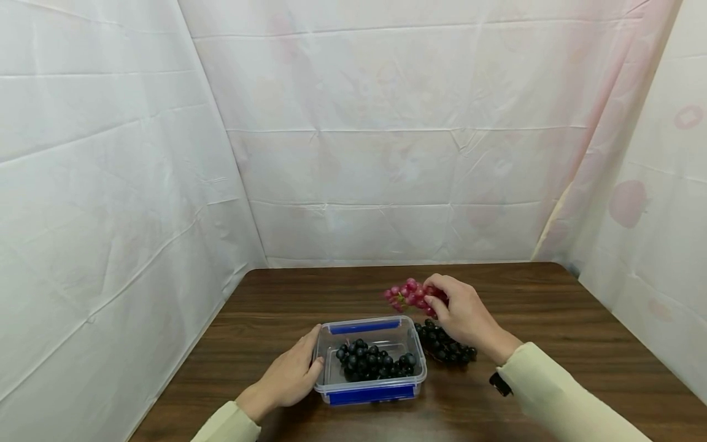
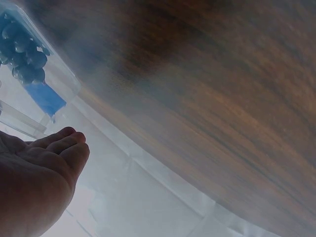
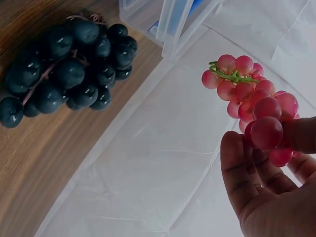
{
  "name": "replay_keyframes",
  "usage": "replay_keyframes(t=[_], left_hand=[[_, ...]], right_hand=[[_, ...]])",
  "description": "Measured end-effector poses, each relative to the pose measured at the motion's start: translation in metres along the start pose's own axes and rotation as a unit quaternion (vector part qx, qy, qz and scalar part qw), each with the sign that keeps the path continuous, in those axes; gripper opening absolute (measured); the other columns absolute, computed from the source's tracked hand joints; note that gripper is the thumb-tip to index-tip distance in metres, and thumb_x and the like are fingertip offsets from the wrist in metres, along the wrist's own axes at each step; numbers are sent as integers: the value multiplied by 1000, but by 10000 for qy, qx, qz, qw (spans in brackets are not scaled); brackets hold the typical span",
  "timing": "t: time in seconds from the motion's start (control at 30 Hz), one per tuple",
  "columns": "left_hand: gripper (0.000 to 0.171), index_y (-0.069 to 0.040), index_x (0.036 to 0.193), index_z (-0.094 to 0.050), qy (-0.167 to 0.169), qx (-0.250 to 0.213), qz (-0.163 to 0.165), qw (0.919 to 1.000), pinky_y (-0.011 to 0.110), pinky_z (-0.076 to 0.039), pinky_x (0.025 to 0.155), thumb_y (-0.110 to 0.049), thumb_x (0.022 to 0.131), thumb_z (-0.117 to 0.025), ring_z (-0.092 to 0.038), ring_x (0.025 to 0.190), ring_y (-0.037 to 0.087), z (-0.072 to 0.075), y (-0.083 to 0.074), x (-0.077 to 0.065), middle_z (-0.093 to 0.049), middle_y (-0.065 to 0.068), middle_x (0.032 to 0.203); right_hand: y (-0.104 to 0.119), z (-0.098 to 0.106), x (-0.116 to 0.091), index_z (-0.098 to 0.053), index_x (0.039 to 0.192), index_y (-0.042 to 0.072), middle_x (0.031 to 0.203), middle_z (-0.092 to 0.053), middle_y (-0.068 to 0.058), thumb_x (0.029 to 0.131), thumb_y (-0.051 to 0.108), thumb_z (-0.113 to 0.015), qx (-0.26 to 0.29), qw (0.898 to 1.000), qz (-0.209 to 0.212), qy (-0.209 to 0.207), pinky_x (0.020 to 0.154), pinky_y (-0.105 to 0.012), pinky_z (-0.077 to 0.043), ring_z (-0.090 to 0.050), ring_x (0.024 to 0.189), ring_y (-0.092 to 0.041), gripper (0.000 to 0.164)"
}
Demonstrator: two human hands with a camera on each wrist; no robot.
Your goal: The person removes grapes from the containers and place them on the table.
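Observation:
A bunch of red grapes (image 1: 409, 293) with a green stem is held up off the table by my right hand (image 1: 461, 310), thumb and fingers pinching one end of it; the right wrist view shows these red grapes (image 3: 256, 98) closely. My left hand (image 1: 293, 368) rests with fairly straight fingers against the left side of a clear plastic container (image 1: 371, 393) with blue clips. Inside the container lies a bunch of black grapes (image 1: 367, 362). A second black bunch (image 1: 444, 347) lies on the table just right of the container, below my right hand.
The dark wood table (image 1: 309, 294) has its far edge close to a white sheet (image 1: 386, 153) that hangs behind it. More white sheeting (image 1: 110, 184) stands along the left side, and a printed sheet (image 1: 652, 202) along the right.

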State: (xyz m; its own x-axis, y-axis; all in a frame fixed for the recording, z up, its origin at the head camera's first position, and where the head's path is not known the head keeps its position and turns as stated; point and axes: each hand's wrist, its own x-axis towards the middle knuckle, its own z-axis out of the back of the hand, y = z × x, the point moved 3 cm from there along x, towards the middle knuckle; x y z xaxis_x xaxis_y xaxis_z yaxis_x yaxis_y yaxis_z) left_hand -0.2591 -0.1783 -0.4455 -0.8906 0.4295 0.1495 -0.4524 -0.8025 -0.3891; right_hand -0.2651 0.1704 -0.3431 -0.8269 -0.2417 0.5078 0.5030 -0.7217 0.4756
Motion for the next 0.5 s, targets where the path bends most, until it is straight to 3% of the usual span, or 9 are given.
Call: replay_keyframes(t=[0.5], left_hand=[[65,-2,163,-23,31,-8,15,10000,54,-34,118,-25,107,-46,-37,147,36,0,1,0,-30,16,165]], right_hand=[[-17,4,-7,-66,109,16,99,-63,0,101,8,-64,-154,9995,-271,-62,65,-34,-50,-56,76,-13,11]])
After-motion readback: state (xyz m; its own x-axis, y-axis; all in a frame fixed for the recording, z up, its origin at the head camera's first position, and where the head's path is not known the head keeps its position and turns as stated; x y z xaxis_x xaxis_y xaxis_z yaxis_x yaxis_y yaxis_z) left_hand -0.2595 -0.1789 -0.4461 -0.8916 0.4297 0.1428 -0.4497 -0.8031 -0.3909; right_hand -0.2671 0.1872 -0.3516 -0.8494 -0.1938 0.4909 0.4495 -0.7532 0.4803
